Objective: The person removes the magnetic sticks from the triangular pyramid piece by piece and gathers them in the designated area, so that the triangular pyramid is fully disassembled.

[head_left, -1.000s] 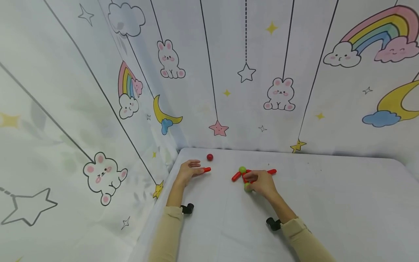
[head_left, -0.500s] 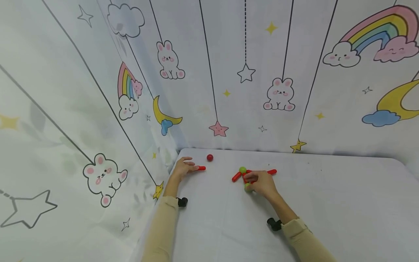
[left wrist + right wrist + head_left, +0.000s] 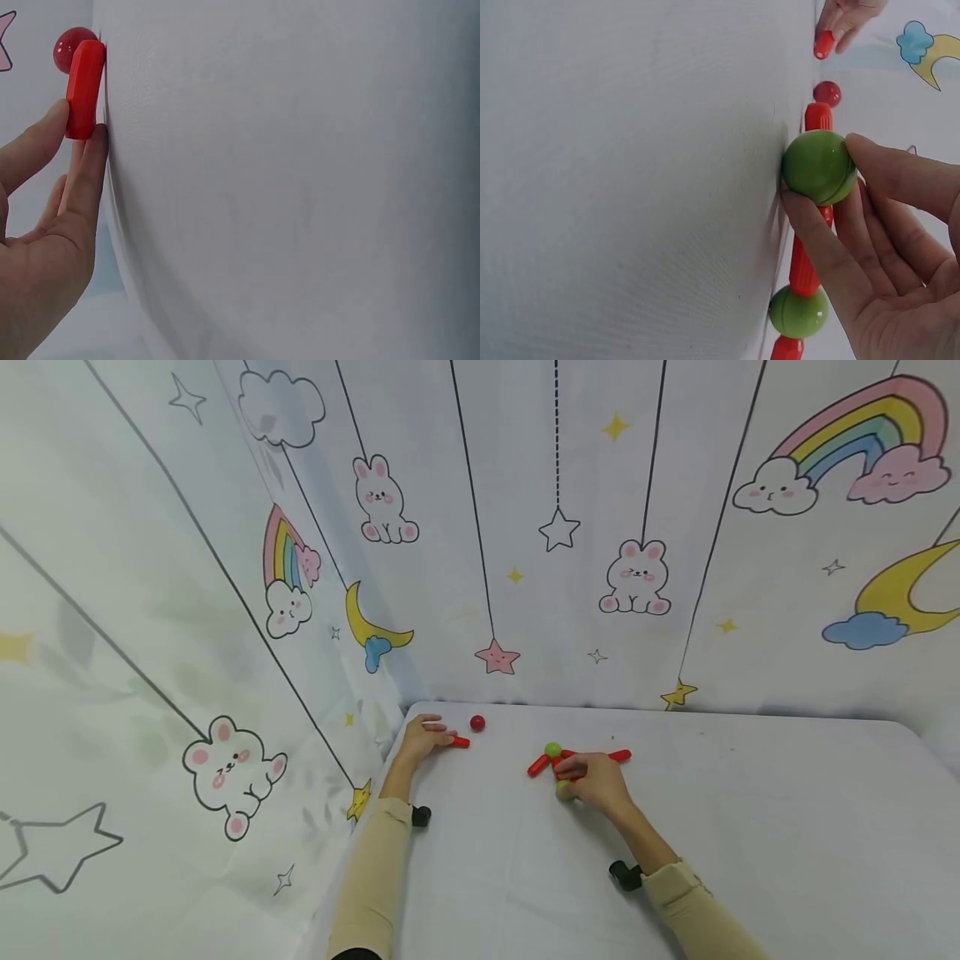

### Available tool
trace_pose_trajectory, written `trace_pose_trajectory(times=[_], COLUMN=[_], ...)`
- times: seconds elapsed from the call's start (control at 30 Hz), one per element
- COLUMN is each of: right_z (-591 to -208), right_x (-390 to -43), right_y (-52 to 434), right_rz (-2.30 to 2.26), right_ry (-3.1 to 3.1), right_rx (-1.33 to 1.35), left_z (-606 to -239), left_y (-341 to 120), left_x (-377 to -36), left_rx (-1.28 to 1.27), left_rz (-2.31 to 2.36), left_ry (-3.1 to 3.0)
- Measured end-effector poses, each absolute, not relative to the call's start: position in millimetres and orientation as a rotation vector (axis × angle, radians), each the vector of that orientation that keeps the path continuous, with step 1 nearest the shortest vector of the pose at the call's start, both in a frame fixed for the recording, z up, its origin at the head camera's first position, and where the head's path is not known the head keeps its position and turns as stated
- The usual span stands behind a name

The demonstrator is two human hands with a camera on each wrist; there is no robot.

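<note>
Far left on the table, my left hand [image 3: 422, 737] pinches a short red stick [image 3: 85, 90] between thumb and fingertips. A red ball [image 3: 477, 723] lies just beyond the stick's free end. My right hand [image 3: 602, 779] grips a green ball [image 3: 817, 166] between thumb and fingers, close over the white tabletop. Red sticks [image 3: 538, 766] and another green ball [image 3: 553, 749] lie around that hand, which hides part of the cluster. In the right wrist view, a longer red stick [image 3: 804, 262] runs to a green ball [image 3: 799, 312] below the held one.
The white-covered table [image 3: 750, 827] meets a white curtain [image 3: 450, 568] printed with bunnies, stars and rainbows at its back and left. Another red stick end [image 3: 620, 755] sticks out right of my right hand. Black wrist cameras [image 3: 625, 875] sit at both cuffs.
My left hand has moved left and slightly back, carrying the red stick away from the cluster. The right hand keeps its place on the green ball.
</note>
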State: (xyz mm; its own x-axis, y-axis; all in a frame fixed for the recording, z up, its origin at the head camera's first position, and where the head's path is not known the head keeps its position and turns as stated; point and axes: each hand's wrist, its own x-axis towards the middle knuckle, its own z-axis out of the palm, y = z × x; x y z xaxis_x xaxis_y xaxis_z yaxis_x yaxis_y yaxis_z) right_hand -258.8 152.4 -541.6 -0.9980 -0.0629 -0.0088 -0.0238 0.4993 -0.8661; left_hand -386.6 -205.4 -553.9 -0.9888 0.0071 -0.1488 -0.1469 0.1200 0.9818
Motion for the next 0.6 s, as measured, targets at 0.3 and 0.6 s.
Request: trace_pose_trajectory(times=[0.3, 0.6], right_z=[-542.0, -540.5], right_x=[-258.3, -258.0], right_y=[151.7, 150.9], right_rz=[-1.575, -1.563], right_ry=[2.687, 2.702], right_rx=[-0.093, -0.102], left_z=[-558.0, -552.7], left_y=[-203.0, -204.5], left_x=[-389.5, -378.8], left_rx=[-0.158, -0.191], left_rz=[2.012, 1.986], left_ry=[2.3, 2.402])
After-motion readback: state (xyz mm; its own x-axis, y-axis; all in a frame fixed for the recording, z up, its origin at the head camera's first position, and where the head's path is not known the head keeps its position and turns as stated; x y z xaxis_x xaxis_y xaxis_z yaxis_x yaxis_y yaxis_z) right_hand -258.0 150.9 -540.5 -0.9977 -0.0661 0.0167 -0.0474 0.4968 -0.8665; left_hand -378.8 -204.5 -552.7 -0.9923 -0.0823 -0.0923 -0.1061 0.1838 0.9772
